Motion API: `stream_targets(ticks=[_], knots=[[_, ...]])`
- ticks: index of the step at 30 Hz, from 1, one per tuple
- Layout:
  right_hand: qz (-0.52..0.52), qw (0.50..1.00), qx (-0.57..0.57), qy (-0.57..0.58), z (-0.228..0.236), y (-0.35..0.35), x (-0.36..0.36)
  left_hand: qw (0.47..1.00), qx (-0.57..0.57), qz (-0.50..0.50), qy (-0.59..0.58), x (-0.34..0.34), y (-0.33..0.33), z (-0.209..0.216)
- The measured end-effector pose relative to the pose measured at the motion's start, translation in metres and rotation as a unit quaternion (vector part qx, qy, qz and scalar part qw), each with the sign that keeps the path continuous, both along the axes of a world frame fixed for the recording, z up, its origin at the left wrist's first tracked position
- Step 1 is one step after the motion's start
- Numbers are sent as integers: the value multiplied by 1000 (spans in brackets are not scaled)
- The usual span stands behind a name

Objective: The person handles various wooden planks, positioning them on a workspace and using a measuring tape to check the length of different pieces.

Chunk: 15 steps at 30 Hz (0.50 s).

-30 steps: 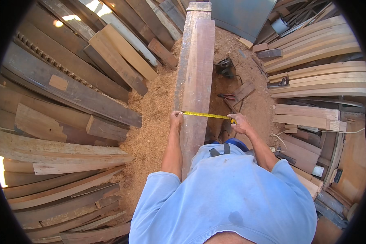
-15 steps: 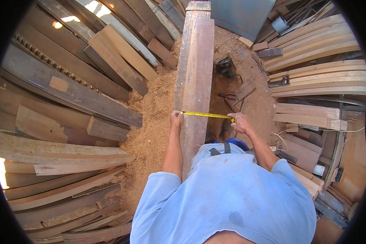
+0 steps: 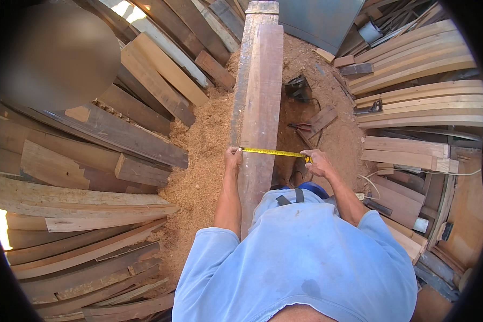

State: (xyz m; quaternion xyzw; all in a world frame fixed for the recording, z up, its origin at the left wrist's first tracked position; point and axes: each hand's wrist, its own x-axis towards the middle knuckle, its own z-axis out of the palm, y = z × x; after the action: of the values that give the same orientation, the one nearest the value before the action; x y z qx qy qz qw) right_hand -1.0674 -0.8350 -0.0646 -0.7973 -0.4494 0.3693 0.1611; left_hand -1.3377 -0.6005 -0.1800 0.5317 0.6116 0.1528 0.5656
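A yellow tape measure [image 3: 273, 152] is drawn out across a long wooden board [image 3: 262, 91] in front of me. The board lies lengthwise on a narrow, worn bench beam [image 3: 240, 91]. At the board's left edge, my left hand [image 3: 233, 156] is closed on the end of the blade. My right hand [image 3: 320, 162] grips the tape's case, beyond the right edge of the board. Between the two hands the blade runs nearly straight, tilting slightly down to the right. The fingers partly cover the case.
Planks [image 3: 145, 145] are stacked along the left, and pale boards [image 3: 418, 53] on the right. Sawdust [image 3: 198, 155] covers the ground. Right of the bench lie pliers [image 3: 300, 126] and a dark tool [image 3: 298, 87] with a cord. A blurred round shape [image 3: 56, 56] hides the upper left.
A blurred round brownish shape has come into the upper left, covering some planks. My hands, the tape measure and the board stay where they were.
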Motion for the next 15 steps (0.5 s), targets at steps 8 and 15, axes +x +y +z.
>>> stream_targets(ticks=[8, 15], knots=[[19, 998, -65, 15, 10, 8, 2, 1000, -6, 7, -5, -4, 3, -15], [50, 993, -62, 87, -4, 8, 3, 999, 44, -15, 22, -13, -7, -11]])
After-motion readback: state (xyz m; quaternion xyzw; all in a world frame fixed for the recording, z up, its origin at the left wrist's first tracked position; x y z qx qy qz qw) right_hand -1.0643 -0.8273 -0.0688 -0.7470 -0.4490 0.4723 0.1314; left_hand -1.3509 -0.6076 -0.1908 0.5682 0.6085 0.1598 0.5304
